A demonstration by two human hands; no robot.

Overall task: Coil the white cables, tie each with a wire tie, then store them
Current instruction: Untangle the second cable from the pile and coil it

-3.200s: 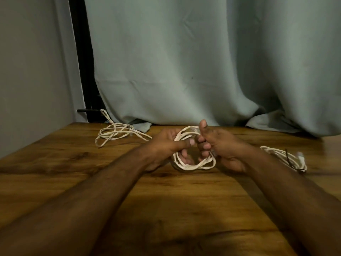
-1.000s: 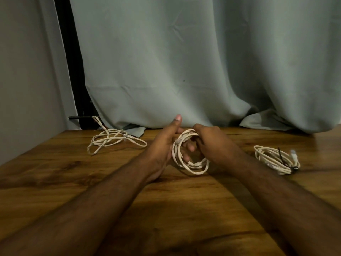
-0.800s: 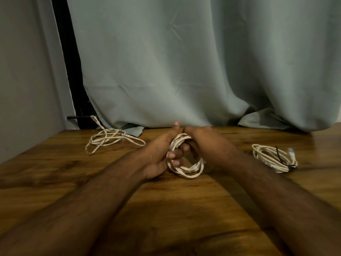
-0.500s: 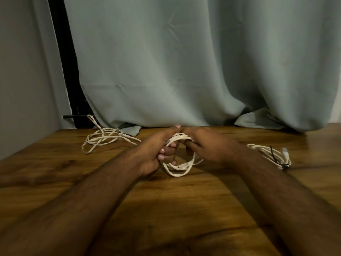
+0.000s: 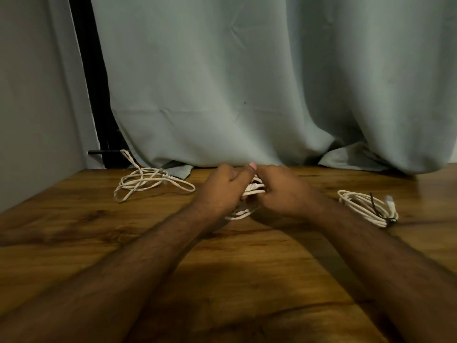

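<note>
While both forearms stretch out across the wooden table (image 5: 247, 280), the person's hands meet over a small coil of white cable (image 5: 243, 214), which I take as the landmark for everything else. The left hand (image 5: 220, 191) has its fingers curled round the coil's left side, thumb raised and pointing towards the curtain. The right hand (image 5: 282, 191) closes on the coil's right side, its fingers wrapped over the strands; a pale connector end shows between the two hands at the coil's top. The lower loops of the coil hang out beneath the hands and reach the tabletop, though whether they rest fully on it I cannot tell. Most of the coil is hidden by the knuckles.

Well to the left of the held coil, and further back, a loose cable (image 5: 148, 180) sprawls in uneven loops on the table, one strand trailing up towards the dark gap beside the curtain. Well to the right of the held coil lies a tied bundle (image 5: 366, 206), neatly wound, with a dark wire tie (image 5: 376, 205) crossing its strands and a plug end poking out at its far right.

Behind the held coil a grey-green curtain (image 5: 247, 82) falls to the table's back edge, its hem bunched on the wood. A plain wall (image 5: 37, 95) stands far left of the coil.
</note>
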